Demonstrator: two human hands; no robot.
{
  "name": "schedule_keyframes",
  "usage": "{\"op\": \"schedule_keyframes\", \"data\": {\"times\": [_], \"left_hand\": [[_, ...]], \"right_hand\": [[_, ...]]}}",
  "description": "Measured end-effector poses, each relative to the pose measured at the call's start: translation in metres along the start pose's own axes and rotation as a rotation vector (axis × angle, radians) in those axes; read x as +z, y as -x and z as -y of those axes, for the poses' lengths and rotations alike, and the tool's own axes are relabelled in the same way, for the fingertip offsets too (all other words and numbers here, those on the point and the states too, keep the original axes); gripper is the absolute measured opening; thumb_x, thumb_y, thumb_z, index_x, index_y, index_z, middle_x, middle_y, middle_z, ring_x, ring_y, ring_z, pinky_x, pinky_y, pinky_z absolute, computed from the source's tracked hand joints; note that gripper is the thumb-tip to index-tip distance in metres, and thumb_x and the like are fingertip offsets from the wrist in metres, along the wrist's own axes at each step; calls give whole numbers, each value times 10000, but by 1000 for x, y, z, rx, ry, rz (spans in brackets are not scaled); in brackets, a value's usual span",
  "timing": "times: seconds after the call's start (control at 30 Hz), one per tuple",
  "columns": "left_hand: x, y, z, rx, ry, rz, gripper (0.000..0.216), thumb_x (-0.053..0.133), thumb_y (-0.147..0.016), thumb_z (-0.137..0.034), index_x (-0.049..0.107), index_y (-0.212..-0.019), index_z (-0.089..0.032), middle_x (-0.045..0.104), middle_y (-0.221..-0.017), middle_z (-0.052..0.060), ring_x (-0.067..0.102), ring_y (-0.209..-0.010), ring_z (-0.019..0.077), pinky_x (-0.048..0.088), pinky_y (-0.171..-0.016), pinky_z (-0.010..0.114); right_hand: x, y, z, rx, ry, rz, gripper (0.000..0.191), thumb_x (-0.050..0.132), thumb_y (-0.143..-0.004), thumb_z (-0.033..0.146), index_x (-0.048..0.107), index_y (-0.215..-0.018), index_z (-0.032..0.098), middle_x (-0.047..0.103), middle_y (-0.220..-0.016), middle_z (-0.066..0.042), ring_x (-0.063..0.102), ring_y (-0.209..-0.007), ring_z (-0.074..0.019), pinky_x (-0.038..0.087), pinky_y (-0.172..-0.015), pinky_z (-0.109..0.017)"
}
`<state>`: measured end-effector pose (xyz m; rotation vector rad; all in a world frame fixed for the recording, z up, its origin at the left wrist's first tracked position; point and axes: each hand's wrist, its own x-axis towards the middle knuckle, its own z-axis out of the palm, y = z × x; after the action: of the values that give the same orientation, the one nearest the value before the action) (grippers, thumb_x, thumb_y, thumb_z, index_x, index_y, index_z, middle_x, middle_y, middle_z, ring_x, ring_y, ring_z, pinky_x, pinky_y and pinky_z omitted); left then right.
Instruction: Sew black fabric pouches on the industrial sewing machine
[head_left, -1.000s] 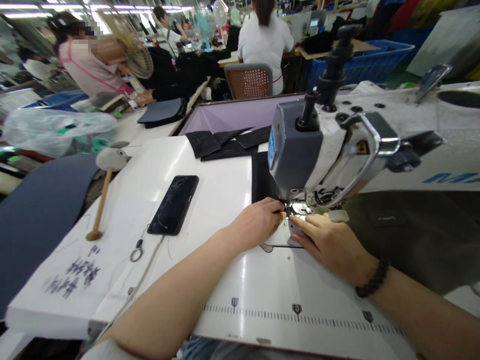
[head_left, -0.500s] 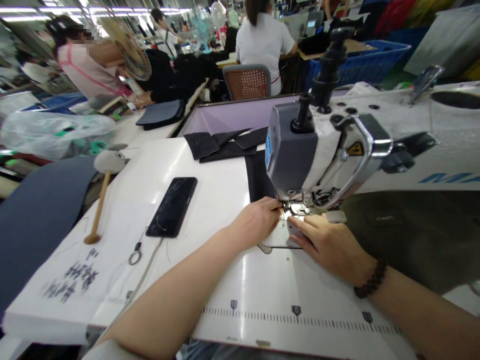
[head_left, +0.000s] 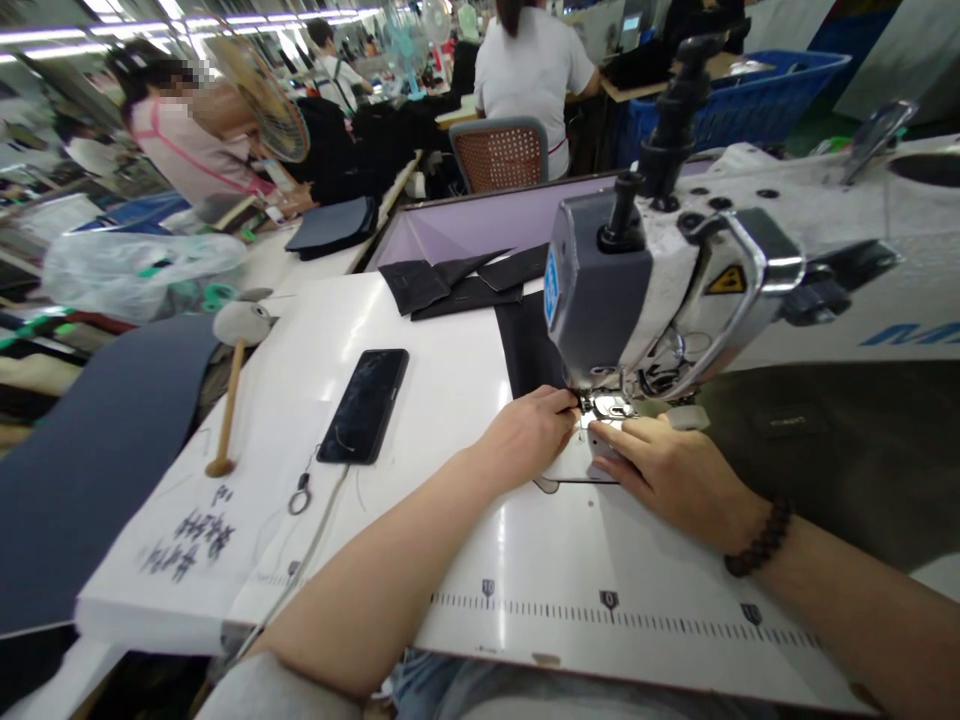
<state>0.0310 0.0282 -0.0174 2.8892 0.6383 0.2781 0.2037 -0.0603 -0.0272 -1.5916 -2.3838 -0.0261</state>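
Observation:
My left hand (head_left: pixel 534 432) is closed, its fingers bent together just left of the presser foot (head_left: pixel 611 405) of a sewing machine (head_left: pixel 600 290). Its fingertips are partly hidden, so what they pinch is unclear. A strip of black fabric (head_left: pixel 525 340) lies directly behind its knuckles and runs back past the machine head. My right hand (head_left: pixel 671 470), with a dark beaded bracelet at the wrist, rests with fingers stretched out on the metal needle plate (head_left: pixel 574 465) in front of the foot. Nothing shows in its grip.
More black fabric pieces (head_left: pixel 457 285) lie at the table's back edge. Left of my arm are a phone (head_left: pixel 364 405), a ring on a cord (head_left: pixel 299 495) and a wooden-handled, white-headed tool (head_left: pixel 234 390). Olive fabric (head_left: pixel 832 460) lies under the machine arm. Several people sit beyond.
My view has shifted slightly left, so everything appears a little further right. Both hands keep the same place at the presser foot.

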Motion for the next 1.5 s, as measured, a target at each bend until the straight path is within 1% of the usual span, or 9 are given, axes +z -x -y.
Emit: {"op": "schedule_keyframes", "data": {"times": [0.33, 0.5, 0.63, 0.77, 0.83, 0.93, 1.03, 1.2, 1.5], "left_hand": [[3, 0, 3, 12, 19, -26, 177, 430, -874, -169, 595, -829, -123, 561, -934, 51, 496, -935, 173, 454, -837, 279], [-2, 1, 11, -41, 3, -50, 196, 498, -844, -210, 566, -1004, -121, 537, -1058, 77, 473, -1017, 197, 427, -885, 301], [-21, 9, -5, -185, -150, 77, 346, 553, -810, -347, 551, -1025, -77, 557, -974, 114, 522, -904, 232, 459, -793, 341], [-30, 25, -38, -170, -273, 245, 369, 563, -784, -433, 588, -937, -99, 563, -834, 94, 539, -745, 233, 475, -622, 337], [-26, 33, -47, -97, -271, 226, 335, 570, -787, -404, 587, -939, -106, 564, -891, 101, 538, -771, 230, 477, -630, 331], [-14, 42, -49, 11, -247, 127, 234, 524, -832, -271, 574, -965, -84, 542, -1056, 123, 524, -897, 216, 466, -769, 321], [-7, 46, -46, 99, -215, 68, 218, 460, -845, -141, 546, -1025, -51, 532, -1113, 127, 489, -1009, 196, 419, -890, 291], [-9, 46, -46, 125, -145, 80, 232, 406, -868, -145, 533, -1045, -65, 551, -1107, 104, 499, -1015, 186, 439, -887, 291], [-3, 44, -38, 163, -164, 1, 221, 417, -855, -123, 552, -1009, -41, 560, -1094, 115, 508, -1012, 179, 419, -927, 288]], "right_hand": [[-1, -2, 2, 12, 8, 9, 246, 558, -805, 274, 576, -1021, 158, 606, -796, -52, 534, -671, -182, 346, -588, -273], [-3, -3, 3, 1, 1, 1, 229, 564, -802, 252, 582, -997, 134, 619, -818, -69, 554, -682, -176, 353, -594, -270], [-5, -1, 3, -38, -36, -12, 213, 541, -813, 227, 585, -992, 121, 618, -820, -78, 555, -686, -167, 361, -598, -264], [-8, 3, 1, -129, -74, -16, 210, 465, -855, 229, 596, -975, 117, 588, -711, -52, 529, -647, -159, 363, -603, -273], [-9, 5, 0, -181, -71, -17, 239, 424, -878, 241, 600, -979, 113, 568, -671, -42, 511, -626, -159, 363, -605, -284], [-10, 8, 0, -240, -71, -24, 303, 358, -912, 270, 609, -977, 113, 549, -642, -38, 489, -603, -154, 361, -603, -290], [-12, 9, 1, -300, -82, -35, 350, 315, -930, 278, 621, -945, 110, 532, -618, -32, 465, -577, -146, 350, -589, -289], [-14, 12, 4, -358, -96, -33, 355, 310, -934, 257, 632, -882, 116, 526, -610, -29, 449, -565, -136, 330, -574, -280], [-12, 11, 5, -319, -78, -22, 374, 304, -939, 278, 638, -884, 120, 530, -602, -28, 458, -569, -137, 337, -586, -288]]}}
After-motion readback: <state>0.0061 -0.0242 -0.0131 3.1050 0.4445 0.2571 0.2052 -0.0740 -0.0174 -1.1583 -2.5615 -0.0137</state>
